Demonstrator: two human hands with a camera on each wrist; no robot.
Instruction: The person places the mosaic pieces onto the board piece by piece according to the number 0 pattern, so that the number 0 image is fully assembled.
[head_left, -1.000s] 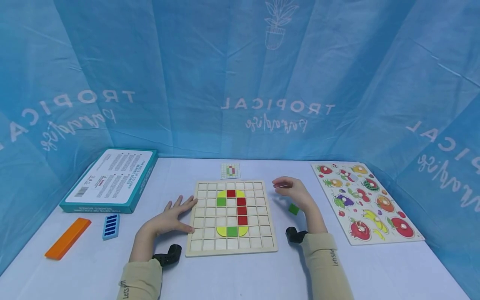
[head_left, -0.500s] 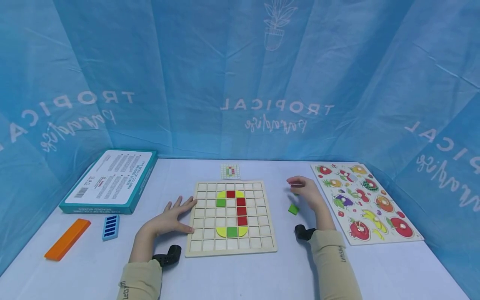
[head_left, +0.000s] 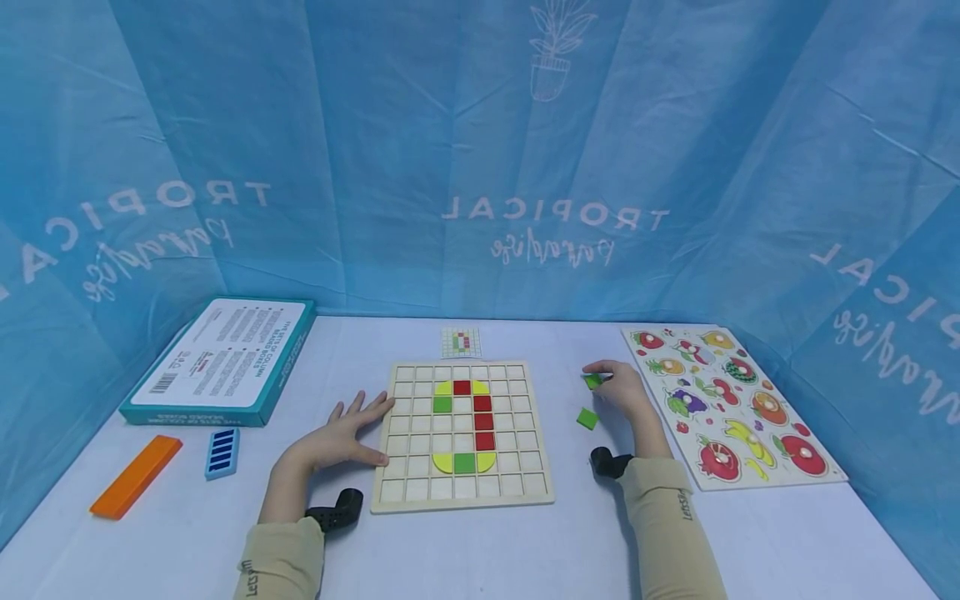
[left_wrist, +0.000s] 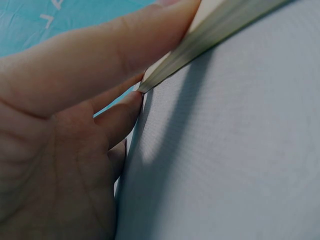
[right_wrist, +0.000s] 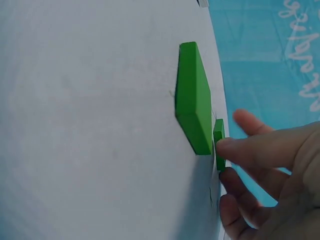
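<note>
Green was the colour at the right hand [head_left: 622,390]: its fingertips [right_wrist: 231,146] were closed in a light pinch on a small green tile [head_left: 593,381], low over the white table [head_left: 480,542], between the wooden grid board [head_left: 525,487] and the fruit puzzle [head_left: 731,404]. A second green tile [head_left: 587,418] lay flat on the table just beside it, nearer the person, touching neither hand nor board. In the right wrist view that loose tile [right_wrist: 193,119] filled the middle, with the pinched one [right_wrist: 218,142] a thin edge behind it at the fingertips (whether it rested on the table or was lifted could not be told).

The left hand [head_left: 341,433] lay flat and spread on the table, holding nothing, its fingers [head_left: 375,404] and thumb against the board's left edge. The left wrist view showed a finger [left_wrist: 125,107] meeting the board's corner [left_wrist: 210,35].

On the board, red, green and yellow tiles [head_left: 463,423] formed a closed loop with blank cells in its middle. A small pattern card [head_left: 461,341] lay beyond the board's far edge. Well apart to the left sat a teal box [head_left: 225,360], a blue piece [head_left: 222,452] and an orange bar [head_left: 137,476]. Blue curtain [head_left: 480,150] hung behind the table.
</note>
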